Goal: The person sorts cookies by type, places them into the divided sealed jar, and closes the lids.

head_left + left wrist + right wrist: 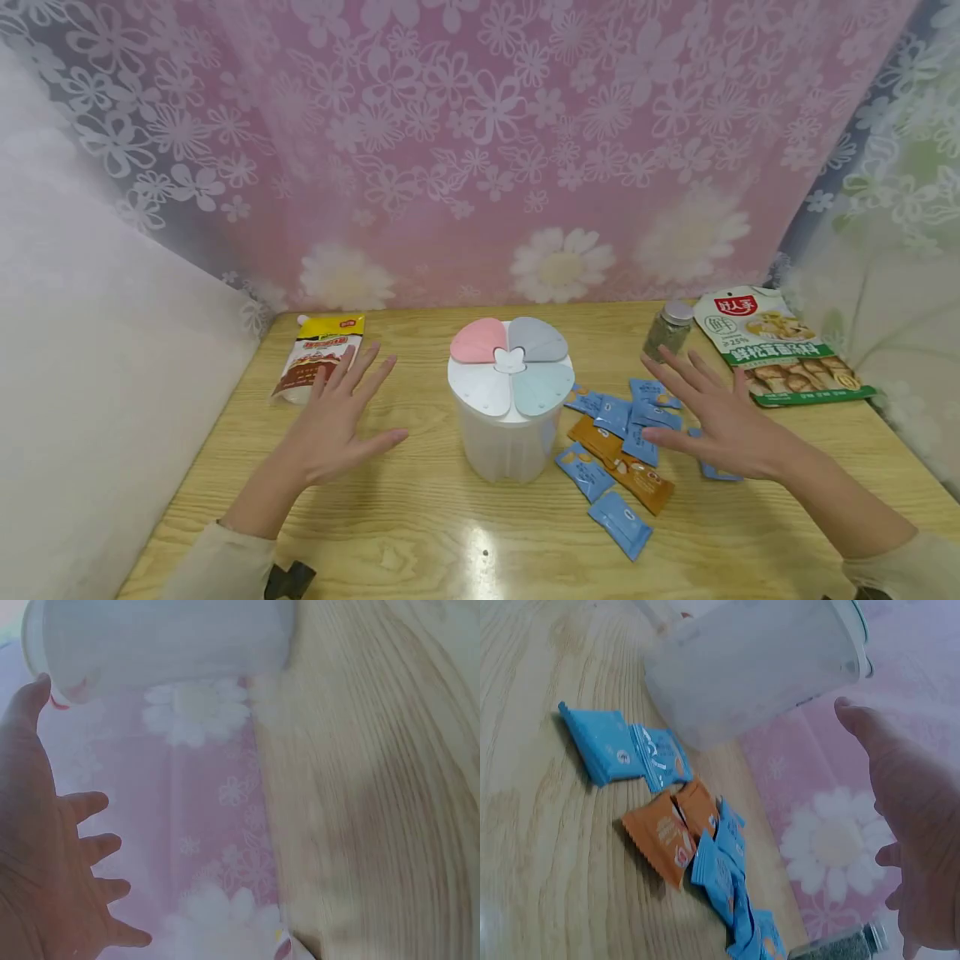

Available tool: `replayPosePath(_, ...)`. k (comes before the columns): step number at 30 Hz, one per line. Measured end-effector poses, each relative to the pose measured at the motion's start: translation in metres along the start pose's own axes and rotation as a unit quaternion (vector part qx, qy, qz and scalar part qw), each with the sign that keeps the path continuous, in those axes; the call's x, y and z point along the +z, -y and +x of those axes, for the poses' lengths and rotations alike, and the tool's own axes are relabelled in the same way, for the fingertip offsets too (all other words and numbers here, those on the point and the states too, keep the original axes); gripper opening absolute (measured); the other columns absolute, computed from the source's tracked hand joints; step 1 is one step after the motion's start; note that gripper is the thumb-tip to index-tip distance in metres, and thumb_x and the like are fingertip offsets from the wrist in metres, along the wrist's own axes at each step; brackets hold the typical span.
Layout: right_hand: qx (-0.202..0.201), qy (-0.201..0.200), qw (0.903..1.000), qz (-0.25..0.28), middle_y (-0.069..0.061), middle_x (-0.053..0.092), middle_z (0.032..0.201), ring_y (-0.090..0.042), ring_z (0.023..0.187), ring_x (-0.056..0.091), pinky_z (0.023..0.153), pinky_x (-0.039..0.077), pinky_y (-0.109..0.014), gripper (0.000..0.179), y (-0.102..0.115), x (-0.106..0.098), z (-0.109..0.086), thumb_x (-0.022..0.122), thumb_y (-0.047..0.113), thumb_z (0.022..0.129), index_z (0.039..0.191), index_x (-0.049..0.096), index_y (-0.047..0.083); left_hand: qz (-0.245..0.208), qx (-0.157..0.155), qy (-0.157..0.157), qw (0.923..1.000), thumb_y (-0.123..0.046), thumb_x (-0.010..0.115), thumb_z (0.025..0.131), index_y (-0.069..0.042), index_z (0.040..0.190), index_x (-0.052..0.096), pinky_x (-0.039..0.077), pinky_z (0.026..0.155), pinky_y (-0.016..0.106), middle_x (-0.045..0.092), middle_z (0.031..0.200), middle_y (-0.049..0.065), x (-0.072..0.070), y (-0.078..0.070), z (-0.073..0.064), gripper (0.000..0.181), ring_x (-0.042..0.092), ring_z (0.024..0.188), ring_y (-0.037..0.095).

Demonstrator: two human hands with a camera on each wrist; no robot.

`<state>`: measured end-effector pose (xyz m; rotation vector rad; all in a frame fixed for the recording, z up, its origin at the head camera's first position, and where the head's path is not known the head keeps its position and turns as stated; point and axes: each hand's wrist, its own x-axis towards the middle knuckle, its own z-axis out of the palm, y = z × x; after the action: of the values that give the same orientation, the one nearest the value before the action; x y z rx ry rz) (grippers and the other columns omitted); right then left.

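Note:
A round translucent canister (507, 446) stands mid-table, its lid (486, 392) split into pink, grey, white and pale blue petals, all lying flat. To its left, my left hand (333, 425) hovers with fingers spread, holding nothing. My right hand (723, 421) is likewise spread on the other side, above the edge of a loose pile of snack packets. Blue packets (583, 472) and orange packets (645, 483) lie beside the canister. In the left wrist view the canister (165, 645) is beyond my thumb; in the right wrist view the canister (750, 671) is past my thumb too.
A yellow and brown pouch (318, 354) lies at the back left. At the back right are a small glass jar (669, 330) with a grey lid and a large green and white bag (780, 346) with mushrooms pictured. A flowered curtain (480, 167) hangs behind the wooden table (405, 533).

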<state>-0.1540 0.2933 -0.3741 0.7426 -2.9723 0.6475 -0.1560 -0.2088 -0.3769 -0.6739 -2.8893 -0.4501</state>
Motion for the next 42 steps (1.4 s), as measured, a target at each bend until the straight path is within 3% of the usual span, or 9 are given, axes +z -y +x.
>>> replayPosePath(7, -0.038, 0.008, 0.9973, 0.062, -0.007, 0.012, 0.168, -0.048, 0.151, 0.007, 0.104, -0.011, -0.081, 0.089, 0.015, 0.002, 0.015, 0.07, 0.037, 0.092, 0.16, 0.012, 0.036, -0.118, 0.024, -0.004, 0.9926, -0.053, 0.065, 0.091, -0.037, 0.159, 0.014, 0.015, 0.112, 0.075, 0.006, 0.169, -0.005, 0.002, -0.013, 0.009, 0.087, 0.002, 0.155, 0.036)
replayPosePath(14, -0.061, 0.02, 0.9882, 0.139, 0.001, 0.017, 0.167, -0.043, 0.151, 0.018, 0.105, 0.024, -0.076, 0.087, 0.033, 0.006, 0.026, 0.068, 0.025, 0.095, 0.16, 0.011, 0.036, -0.191, 0.044, 0.003, 0.9806, -0.049, 0.066, 0.09, -0.038, 0.16, 0.011, 0.023, 0.111, 0.074, 0.006, 0.168, -0.01, 0.008, -0.024, 0.016, 0.089, 0.005, 0.156, 0.03)
replayPosePath(18, -0.073, 0.019, 0.9832, 0.167, 0.002, 0.017, 0.167, -0.042, 0.149, 0.024, 0.105, 0.031, -0.072, 0.088, 0.042, 0.008, 0.033, 0.068, 0.021, 0.095, 0.16, 0.01, 0.036, -0.239, 0.063, -0.003, 0.9689, -0.046, 0.068, 0.089, -0.035, 0.16, 0.011, 0.026, 0.114, 0.067, 0.012, 0.168, -0.003, 0.01, -0.032, 0.023, 0.092, 0.014, 0.154, 0.031)
replayPosePath(25, -0.109, 0.014, 0.9666, 0.231, -0.006, 0.02, 0.166, -0.043, 0.145, 0.033, 0.103, 0.043, -0.062, 0.093, 0.056, 0.017, 0.048, 0.067, 0.013, 0.095, 0.161, 0.004, 0.032, -0.351, 0.094, -0.004, 0.9315, -0.042, 0.075, 0.087, -0.034, 0.16, 0.009, 0.032, 0.117, 0.05, 0.014, 0.168, -0.003, 0.019, -0.047, 0.038, 0.099, 0.019, 0.154, 0.026)
replayPosePath(29, -0.127, -0.003, 0.9551, 0.267, -0.011, 0.023, 0.165, -0.04, 0.144, 0.036, 0.102, 0.047, -0.055, 0.097, 0.064, 0.022, 0.054, 0.068, 0.007, 0.094, 0.161, 0.001, 0.029, -0.402, 0.111, -0.009, 0.9086, -0.033, 0.078, 0.086, -0.033, 0.16, 0.01, 0.035, 0.115, 0.051, 0.016, 0.167, -0.005, 0.022, -0.054, 0.044, 0.1, 0.022, 0.153, 0.026)
replayPosePath(34, -0.141, -0.026, 0.9377, 0.317, -0.018, 0.028, 0.161, -0.043, 0.141, 0.04, 0.101, 0.051, -0.045, 0.089, 0.071, 0.031, 0.062, 0.061, 0.003, 0.096, 0.162, 0.006, 0.025, -0.468, 0.104, -0.011, 0.8775, -0.037, 0.076, 0.088, -0.033, 0.159, 0.015, 0.038, 0.11, 0.059, 0.017, 0.166, -0.005, 0.021, -0.065, 0.047, 0.094, 0.027, 0.151, 0.031)
replayPosePath(37, -0.148, -0.029, 0.9287, 0.339, -0.017, 0.027, 0.161, -0.038, 0.141, 0.041, 0.099, 0.052, -0.039, 0.082, 0.074, 0.036, 0.066, 0.058, 0.003, 0.098, 0.162, 0.01, 0.025, -0.465, 0.09, -0.013, 0.8806, -0.036, 0.075, 0.089, -0.034, 0.157, 0.025, 0.04, 0.108, 0.062, 0.02, 0.165, -0.007, 0.018, -0.072, 0.05, 0.084, 0.028, 0.15, 0.03)
replayPosePath(40, -0.153, -0.035, 0.9244, 0.348, -0.013, 0.026, 0.162, -0.021, 0.142, 0.043, 0.098, 0.052, -0.035, 0.078, 0.077, 0.038, 0.069, 0.056, 0.002, 0.099, 0.161, 0.015, 0.023, -0.449, 0.08, -0.015, 0.8896, -0.031, 0.073, 0.092, -0.033, 0.153, 0.034, 0.041, 0.107, 0.061, 0.022, 0.163, -0.007, 0.018, -0.076, 0.052, 0.073, 0.028, 0.15, 0.026)
replayPosePath(42, -0.154, -0.038, 0.9236, 0.349, -0.01, 0.026, 0.162, -0.009, 0.139, 0.044, 0.097, 0.053, -0.035, 0.076, 0.078, 0.04, 0.069, 0.057, 0.002, 0.099, 0.16, 0.018, 0.022, -0.448, 0.074, -0.014, 0.8906, -0.027, 0.071, 0.093, -0.032, 0.153, 0.035, 0.041, 0.108, 0.059, 0.022, 0.163, -0.007, 0.019, -0.078, 0.052, 0.07, 0.03, 0.149, 0.025)
